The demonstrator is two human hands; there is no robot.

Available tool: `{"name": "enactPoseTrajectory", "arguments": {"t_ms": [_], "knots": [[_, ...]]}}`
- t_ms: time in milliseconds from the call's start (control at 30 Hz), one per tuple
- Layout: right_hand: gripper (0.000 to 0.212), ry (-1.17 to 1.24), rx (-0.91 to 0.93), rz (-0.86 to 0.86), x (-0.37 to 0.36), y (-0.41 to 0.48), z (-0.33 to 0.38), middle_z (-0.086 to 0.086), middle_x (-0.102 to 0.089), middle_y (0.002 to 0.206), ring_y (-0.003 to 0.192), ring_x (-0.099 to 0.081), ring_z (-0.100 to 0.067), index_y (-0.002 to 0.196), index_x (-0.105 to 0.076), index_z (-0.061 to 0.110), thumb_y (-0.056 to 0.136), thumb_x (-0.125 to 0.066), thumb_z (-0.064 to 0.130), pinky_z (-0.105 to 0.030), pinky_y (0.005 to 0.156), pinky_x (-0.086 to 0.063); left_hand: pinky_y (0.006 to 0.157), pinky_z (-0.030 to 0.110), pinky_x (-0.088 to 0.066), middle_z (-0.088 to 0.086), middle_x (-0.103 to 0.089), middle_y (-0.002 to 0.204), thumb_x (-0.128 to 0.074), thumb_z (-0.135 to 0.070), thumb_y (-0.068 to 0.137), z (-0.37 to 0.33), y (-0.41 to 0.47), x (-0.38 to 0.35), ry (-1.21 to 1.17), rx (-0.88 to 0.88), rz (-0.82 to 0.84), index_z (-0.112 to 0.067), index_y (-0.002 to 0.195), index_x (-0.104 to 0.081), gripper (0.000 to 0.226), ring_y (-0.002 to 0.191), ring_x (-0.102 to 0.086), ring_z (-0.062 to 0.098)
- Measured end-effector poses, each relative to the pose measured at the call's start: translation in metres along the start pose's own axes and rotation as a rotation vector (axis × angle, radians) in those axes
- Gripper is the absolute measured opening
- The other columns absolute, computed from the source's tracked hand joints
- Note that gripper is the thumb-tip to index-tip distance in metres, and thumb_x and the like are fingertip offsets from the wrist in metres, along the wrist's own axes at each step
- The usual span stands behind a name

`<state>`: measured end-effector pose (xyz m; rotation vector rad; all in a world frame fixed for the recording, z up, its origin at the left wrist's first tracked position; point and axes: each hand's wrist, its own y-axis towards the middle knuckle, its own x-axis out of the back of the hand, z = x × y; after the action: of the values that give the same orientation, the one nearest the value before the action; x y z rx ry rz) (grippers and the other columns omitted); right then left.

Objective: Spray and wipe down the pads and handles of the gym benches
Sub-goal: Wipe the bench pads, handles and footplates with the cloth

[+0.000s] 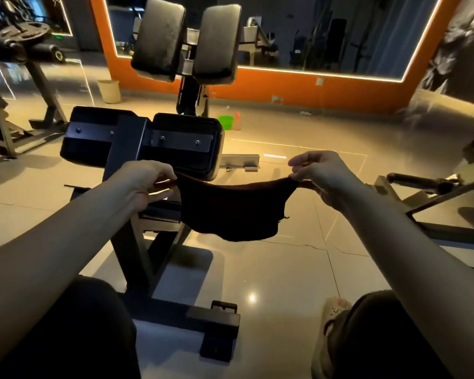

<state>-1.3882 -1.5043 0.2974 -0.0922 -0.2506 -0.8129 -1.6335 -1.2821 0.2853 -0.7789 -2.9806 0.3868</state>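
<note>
The person's knees point(66, 324) fill the bottom corners. Above them the left hand point(145, 184) and right hand point(320, 176) each pinch a top corner of the dark cloth point(230, 212), which hangs at centre frame just before the bench's lower pads point(186, 143). A loose pinch could drop it; its ragged hem might snag the steel frame point(126, 242). Open floor point(298, 269) lies to the right.
</note>
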Motion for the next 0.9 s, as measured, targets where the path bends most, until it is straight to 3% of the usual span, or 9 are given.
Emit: {"name": "enactPoseTrajectory", "arguments": {"t_ms": [133,333,433,500,600,667,767,900], "knots": [[0.022,-0.035,-0.062,0.063,0.007,0.033,0.004,-0.018,-0.061,0.116,0.111,-0.061,-0.031,0.097,-0.069,0.003,0.090,-0.059,-0.015,-0.031,0.082,-0.056,0.080,0.033,-0.057,0.012,-0.061,0.104,-0.056,0.010,0.090,-0.009,0.010,-0.015,-0.059,0.007,0.051,-0.010,0.093,-0.058,0.020,0.094,-0.065,0.024],[0.012,-0.193,-0.026,0.291,0.026,0.074,0.014,-0.017,-0.065,0.115,0.107,-0.063,-0.029,0.097,-0.070,0.004,0.091,-0.064,-0.005,-0.029,0.080,-0.054,0.070,0.029,-0.062,0.017,-0.058,0.120,-0.051,0.008,0.092,-0.026,0.017,-0.024,0.149,0.166,0.228,-0.008,0.124,-0.060,0.037,0.092,-0.067,0.025],[0.018,-0.465,0.090,0.523,0.030,0.087,0.019,-0.010,-0.066,0.110,0.104,-0.062,-0.026,0.103,-0.069,0.008,0.087,-0.071,-0.001,-0.027,0.080,-0.052,0.064,0.029,-0.061,0.019,-0.057,0.123,-0.051,0.007,0.091,-0.032,0.022,-0.032,0.281,0.227,0.259,-0.006,0.123,-0.063,0.037,0.088,-0.066,0.023],[0.028,-0.748,0.230,0.640,0.028,0.093,0.019,-0.005,-0.062,0.116,0.107,-0.059,-0.022,0.109,-0.068,0.011,0.084,-0.077,0.005,-0.024,0.081,-0.050,0.067,0.028,-0.058,0.019,-0.058,0.120,-0.050,0.005,0.090,-0.033,0.026,-0.042,0.359,0.234,0.231,-0.004,0.116,-0.066,0.032,0.086,-0.062,0.022],[0.039,-1.120,0.459,0.647,0.020,0.104,0.014,-0.002,-0.055,0.117,0.107,-0.052,-0.017,0.122,-0.063,0.011,0.086,-0.077,0.012,-0.016,0.072,-0.042,0.069,0.029,-0.054,0.020,-0.058,0.114,-0.049,0.003,0.090,-0.032,0.030,-0.057,0.445,0.231,0.194,-0.002,0.108,-0.067,0.026,0.080,-0.057,0.021],[0.033,-1.126,0.503,0.659,0.021,0.116,0.013,-0.004,-0.057,0.114,0.105,-0.052,-0.018,0.119,-0.064,0.012,0.088,-0.074,0.010,-0.014,0.069,-0.040,0.064,0.026,-0.053,0.019,-0.058,0.110,-0.049,0.002,0.089,-0.029,0.031,-0.064,0.491,0.217,0.178,-0.003,0.103,-0.068,0.024,0.077,-0.056,0.020],[0.017,-0.958,0.458,0.807,0.034,0.139,0.016,-0.006,-0.063,0.101,0.098,-0.059,-0.023,0.099,-0.066,0.014,0.086,-0.073,0.004,-0.027,0.075,-0.048,0.067,0.027,-0.053,0.021,-0.061,0.113,-0.051,0.002,0.087,-0.022,0.031,-0.072,0.541,0.195,0.149,-0.001,0.098,-0.073,0.025,0.079,-0.058,0.023],[0.010,-0.777,0.442,1.000,0.054,0.167,0.018,-0.010,-0.071,0.091,0.092,-0.068,-0.023,0.099,-0.070,0.001,0.089,-0.071,0.004,-0.037,0.084,-0.052,0.072,0.030,-0.052,0.023,-0.063,0.108,-0.052,0.003,0.086,-0.018,0.029,-0.076,0.545,0.179,0.083,0.002,0.098,-0.074,0.025,0.083,-0.058,0.026]]}}
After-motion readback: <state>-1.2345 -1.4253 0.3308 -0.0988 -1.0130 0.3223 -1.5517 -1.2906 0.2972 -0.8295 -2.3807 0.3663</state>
